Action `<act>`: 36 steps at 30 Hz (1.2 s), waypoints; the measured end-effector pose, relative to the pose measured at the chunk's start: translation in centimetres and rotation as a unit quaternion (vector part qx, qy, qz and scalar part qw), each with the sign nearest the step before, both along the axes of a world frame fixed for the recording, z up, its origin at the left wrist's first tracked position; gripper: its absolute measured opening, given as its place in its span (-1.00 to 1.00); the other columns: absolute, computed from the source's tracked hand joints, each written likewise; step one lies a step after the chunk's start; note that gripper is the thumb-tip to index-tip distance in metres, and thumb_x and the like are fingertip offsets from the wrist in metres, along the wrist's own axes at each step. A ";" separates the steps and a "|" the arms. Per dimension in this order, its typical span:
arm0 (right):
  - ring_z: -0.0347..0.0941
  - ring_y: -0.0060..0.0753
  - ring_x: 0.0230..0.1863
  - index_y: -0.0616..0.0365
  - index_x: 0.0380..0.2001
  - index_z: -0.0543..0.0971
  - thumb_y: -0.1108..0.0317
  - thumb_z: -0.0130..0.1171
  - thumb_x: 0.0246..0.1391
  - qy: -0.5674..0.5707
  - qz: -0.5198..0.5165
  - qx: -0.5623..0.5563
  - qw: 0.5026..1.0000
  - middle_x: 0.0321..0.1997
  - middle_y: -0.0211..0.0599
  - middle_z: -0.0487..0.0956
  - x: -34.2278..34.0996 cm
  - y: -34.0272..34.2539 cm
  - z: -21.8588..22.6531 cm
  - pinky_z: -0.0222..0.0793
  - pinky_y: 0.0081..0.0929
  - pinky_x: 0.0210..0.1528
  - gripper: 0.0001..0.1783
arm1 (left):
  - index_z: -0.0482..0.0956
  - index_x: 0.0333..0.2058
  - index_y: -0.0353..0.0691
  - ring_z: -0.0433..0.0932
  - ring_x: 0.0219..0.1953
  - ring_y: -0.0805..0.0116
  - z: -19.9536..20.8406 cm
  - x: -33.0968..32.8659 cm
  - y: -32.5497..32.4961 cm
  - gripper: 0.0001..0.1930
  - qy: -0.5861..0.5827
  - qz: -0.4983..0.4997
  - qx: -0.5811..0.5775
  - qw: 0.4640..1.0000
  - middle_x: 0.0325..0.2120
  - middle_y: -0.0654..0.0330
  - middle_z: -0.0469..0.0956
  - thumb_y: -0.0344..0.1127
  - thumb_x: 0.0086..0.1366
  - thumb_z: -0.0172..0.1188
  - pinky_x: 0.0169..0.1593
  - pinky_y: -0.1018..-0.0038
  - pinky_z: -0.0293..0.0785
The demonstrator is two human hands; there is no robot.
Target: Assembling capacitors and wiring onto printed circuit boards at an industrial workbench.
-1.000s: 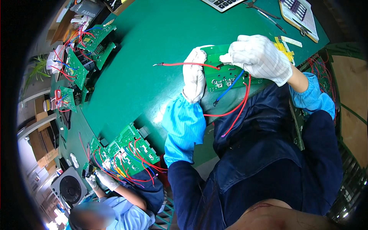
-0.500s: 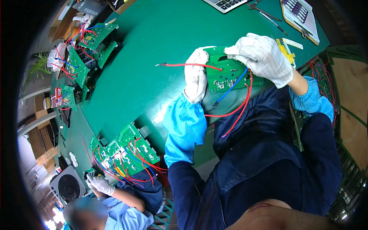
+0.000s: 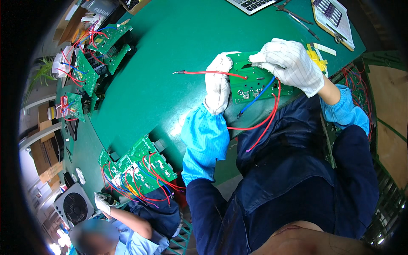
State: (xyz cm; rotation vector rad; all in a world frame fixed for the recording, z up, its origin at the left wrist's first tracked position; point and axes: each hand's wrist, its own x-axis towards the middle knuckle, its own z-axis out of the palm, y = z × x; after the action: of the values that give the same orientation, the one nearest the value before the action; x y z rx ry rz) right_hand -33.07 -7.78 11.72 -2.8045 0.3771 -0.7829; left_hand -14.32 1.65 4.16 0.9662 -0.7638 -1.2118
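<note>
My left hand [image 3: 218, 83], in a white glove, is closed on the left edge of a green circuit board [image 3: 250, 91] at the table's front edge. Red wires [image 3: 212, 72] and a blue wire [image 3: 257, 100] are attached to the board, their loose ends hanging off it. My right hand [image 3: 287, 63], in a striped white glove, lies over the board's upper right part. Its fingers are pinched together at the board's surface, near a dark slot; whatever they hold is hidden.
Wired circuit boards [image 3: 138, 165] lie to the left, and several more [image 3: 87, 72] stand at the far left. A co-worker's gloved hand [image 3: 102, 204] is near a fan [image 3: 75, 206]. A calculator [image 3: 248, 4], pliers [image 3: 293, 12], a pen [image 3: 304, 26], a clipboard [image 3: 344, 32] and yellow tape [image 3: 315, 59] lie at the back.
My right hand has shifted very slightly down over the board; the board and my left hand have hardly moved. The co-worker's gloved hand has moved a little to the left.
</note>
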 end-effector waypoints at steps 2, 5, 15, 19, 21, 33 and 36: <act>0.47 -0.24 -0.43 0.08 -0.29 0.67 0.40 0.34 -0.11 0.011 0.001 0.003 1.000 -0.45 -0.31 0.56 0.0 -0.1 0.1 0.38 -0.38 -0.40 -0.77 | 0.53 -0.12 -0.37 0.51 -0.19 0.41 -0.3 0.3 -0.1 -0.68 -0.010 -0.007 -0.016 1.000 -0.24 0.13 0.58 -0.21 0.40 -0.02 -0.03 0.48 0.41; 0.47 -0.25 -0.43 0.08 -0.29 0.67 0.39 0.34 -0.11 0.018 0.004 0.004 1.000 -0.46 -0.32 0.56 -0.2 -0.3 -0.1 0.37 -0.38 -0.41 -0.78 | 0.53 -0.12 -0.38 0.51 -0.18 0.42 -0.3 -0.1 -0.1 -0.68 0.006 -0.011 -0.024 1.000 -0.25 0.14 0.57 -0.22 0.39 -0.01 -0.03 0.48 0.41; 0.39 -0.30 -0.49 0.02 -0.31 0.70 0.37 0.33 -0.09 -0.006 0.027 -0.004 1.000 -0.53 -0.38 0.50 0.1 0.4 0.0 0.31 -0.39 -0.48 -0.80 | 0.55 -0.15 -0.37 0.43 -0.23 0.53 -0.4 -0.2 0.0 -0.74 0.035 -0.013 -0.022 0.999 -0.30 0.25 0.54 -0.29 0.36 0.03 -0.08 0.58 0.32; 0.38 -0.36 -0.50 -0.01 -0.27 0.70 0.43 0.31 -0.15 -0.006 0.017 -0.050 0.999 -0.50 -0.42 0.51 1.2 1.2 0.3 0.30 -0.42 -0.50 -0.72 | 0.54 -0.15 -0.36 0.41 -0.24 0.54 -0.3 -0.2 0.2 -0.75 0.050 -0.016 -0.020 0.998 -0.31 0.27 0.52 -0.29 0.36 0.04 -0.10 0.59 0.32; 0.39 -0.40 -0.46 -0.02 -0.24 0.67 0.42 0.29 -0.15 0.024 0.008 -0.096 0.995 -0.48 -0.46 0.49 0.9 1.5 0.1 0.32 -0.45 -0.46 -0.70 | 0.54 -0.14 -0.36 0.40 -0.23 0.56 -0.5 -0.3 0.1 -0.75 0.047 -0.015 -0.034 0.998 -0.31 0.28 0.51 -0.29 0.36 0.04 -0.10 0.60 0.32; 0.42 -0.46 -0.40 0.01 -0.16 0.61 0.43 0.27 -0.27 0.059 -0.024 -0.181 0.981 -0.43 -0.51 0.48 0.9 3.1 0.7 0.34 -0.52 -0.43 -0.56 | 0.55 -0.16 -0.33 0.43 -0.25 0.57 -0.8 -0.1 -0.2 -0.74 0.062 -0.016 -0.024 0.998 -0.32 0.28 0.53 -0.25 0.41 0.00 -0.13 0.59 0.37; 0.44 -0.45 -0.40 0.01 -0.15 0.61 0.43 0.27 -0.28 0.061 -0.046 -0.183 0.980 -0.40 -0.51 0.51 0.6 3.6 0.4 0.34 -0.50 -0.44 -0.53 | 0.55 -0.19 -0.31 0.43 -0.26 0.58 -0.3 -0.5 -0.2 -0.75 0.077 -0.009 -0.009 0.997 -0.33 0.29 0.53 -0.26 0.41 0.00 -0.15 0.60 0.37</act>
State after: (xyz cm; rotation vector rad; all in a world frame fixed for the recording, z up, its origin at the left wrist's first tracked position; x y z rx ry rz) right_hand -32.47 -4.19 12.12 -3.2117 0.4224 -0.7689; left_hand -14.85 1.49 3.82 0.8420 -0.6612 -1.2774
